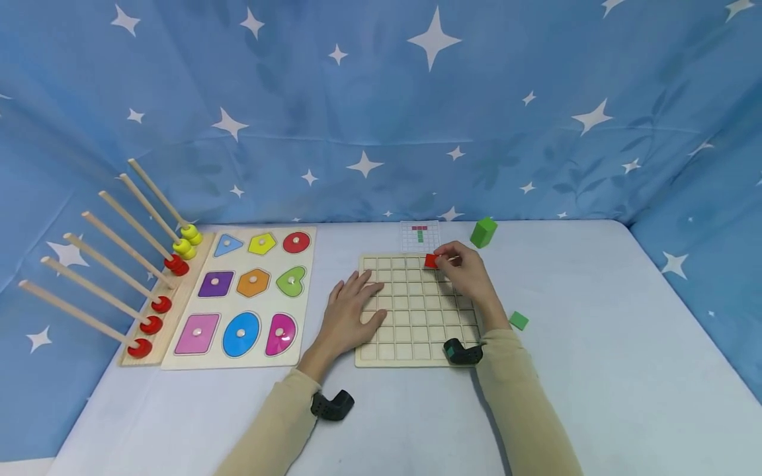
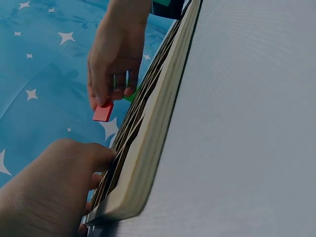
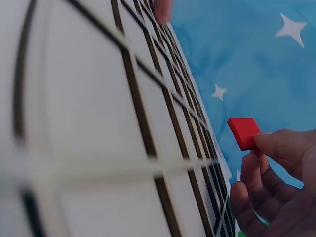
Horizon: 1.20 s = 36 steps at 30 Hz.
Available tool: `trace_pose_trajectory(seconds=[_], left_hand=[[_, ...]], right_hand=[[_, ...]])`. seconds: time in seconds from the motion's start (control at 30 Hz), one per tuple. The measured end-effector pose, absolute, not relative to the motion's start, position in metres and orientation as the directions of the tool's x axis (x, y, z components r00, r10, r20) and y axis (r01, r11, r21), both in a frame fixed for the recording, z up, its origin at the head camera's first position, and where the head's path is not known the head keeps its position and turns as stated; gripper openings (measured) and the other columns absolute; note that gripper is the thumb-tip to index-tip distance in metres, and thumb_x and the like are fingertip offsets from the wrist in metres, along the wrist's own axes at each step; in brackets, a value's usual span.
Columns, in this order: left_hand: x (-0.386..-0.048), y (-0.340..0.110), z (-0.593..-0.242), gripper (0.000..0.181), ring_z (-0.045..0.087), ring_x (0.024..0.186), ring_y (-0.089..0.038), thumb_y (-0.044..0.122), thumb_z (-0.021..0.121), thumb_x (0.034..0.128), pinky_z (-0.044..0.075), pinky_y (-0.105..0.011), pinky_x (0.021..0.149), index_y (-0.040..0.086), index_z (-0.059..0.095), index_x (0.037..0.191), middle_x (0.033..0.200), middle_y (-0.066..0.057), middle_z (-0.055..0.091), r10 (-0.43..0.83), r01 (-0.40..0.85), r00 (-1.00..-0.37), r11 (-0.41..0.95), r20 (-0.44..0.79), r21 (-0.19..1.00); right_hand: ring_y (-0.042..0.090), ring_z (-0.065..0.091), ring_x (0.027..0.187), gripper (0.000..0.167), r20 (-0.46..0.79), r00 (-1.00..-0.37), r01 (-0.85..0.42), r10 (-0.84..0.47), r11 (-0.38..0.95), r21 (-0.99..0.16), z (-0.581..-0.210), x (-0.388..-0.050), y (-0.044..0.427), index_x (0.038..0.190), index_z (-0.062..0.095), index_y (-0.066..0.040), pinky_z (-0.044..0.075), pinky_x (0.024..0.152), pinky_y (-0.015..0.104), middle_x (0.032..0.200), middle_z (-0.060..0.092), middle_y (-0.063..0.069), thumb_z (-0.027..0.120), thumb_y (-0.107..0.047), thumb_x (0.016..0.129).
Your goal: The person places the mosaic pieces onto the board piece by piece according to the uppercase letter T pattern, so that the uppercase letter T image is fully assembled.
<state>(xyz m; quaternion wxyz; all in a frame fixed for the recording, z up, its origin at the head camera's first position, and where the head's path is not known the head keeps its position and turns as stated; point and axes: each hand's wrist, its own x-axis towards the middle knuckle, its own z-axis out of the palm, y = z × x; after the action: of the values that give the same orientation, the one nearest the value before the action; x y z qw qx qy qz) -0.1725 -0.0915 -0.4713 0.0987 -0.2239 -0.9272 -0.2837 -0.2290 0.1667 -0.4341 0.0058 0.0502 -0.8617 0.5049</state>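
A thin red square tile [image 3: 243, 132] is pinched between the thumb and fingers of my right hand [image 1: 468, 274]. In the head view that red tile [image 1: 430, 262] is over the top row of a wooden grid board [image 1: 401, 303], right of its middle. My left hand [image 1: 351, 314] rests on the board's left edge, fingers spread. The left wrist view shows the left thumb at the board's rim [image 2: 143, 163] and the red tile [image 2: 102, 112] held above the grid. Behind the board lies a small pattern card [image 1: 411, 241] printed with red and green squares.
A green block [image 1: 483, 233] stands behind the board to the right, and a flat green tile [image 1: 519, 320] lies right of the board. Further left are a shape puzzle board [image 1: 238, 301] with knobbed pieces and a peg stand [image 1: 196, 264] with red and yellow rings.
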Motion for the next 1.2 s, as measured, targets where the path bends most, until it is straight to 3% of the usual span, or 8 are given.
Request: trace_pose_trajectory(seconds=[0.53,1.2], left_hand=[[-0.173,-0.092,-0.471,0.049,0.028,0.142,-0.032,0.036,0.058,0.0875,0.02,-0.054,0.114,0.018,0.055,0.132,0.15,-0.009,0.039,0.347,0.444,-0.895,0.764,0.281,0.469],[-0.173,-0.091,-0.47,0.049,0.027,0.143,-0.032,0.038,0.057,0.088,0.019,-0.055,0.114,0.018,0.054,0.133,0.15,-0.01,0.039,0.36,0.448,-0.893,0.767,0.27,0.458]], right_hand=[[0.023,0.056,0.077,0.014,0.048,-0.985,-0.126,-0.166,0.5,-0.857,-0.435,-0.226,0.131,0.106,0.061,-0.012,0.05,0.061,0.03,0.1,0.061,0.009,0.055,-0.017,0.094],[0.019,0.056,0.075,0.012,0.067,-0.985,-0.144,-0.158,0.549,-0.823,-0.44,-0.223,0.112,0.103,0.064,-0.013,0.045,0.065,0.028,0.094,0.062,0.007,0.056,-0.015,0.094]])
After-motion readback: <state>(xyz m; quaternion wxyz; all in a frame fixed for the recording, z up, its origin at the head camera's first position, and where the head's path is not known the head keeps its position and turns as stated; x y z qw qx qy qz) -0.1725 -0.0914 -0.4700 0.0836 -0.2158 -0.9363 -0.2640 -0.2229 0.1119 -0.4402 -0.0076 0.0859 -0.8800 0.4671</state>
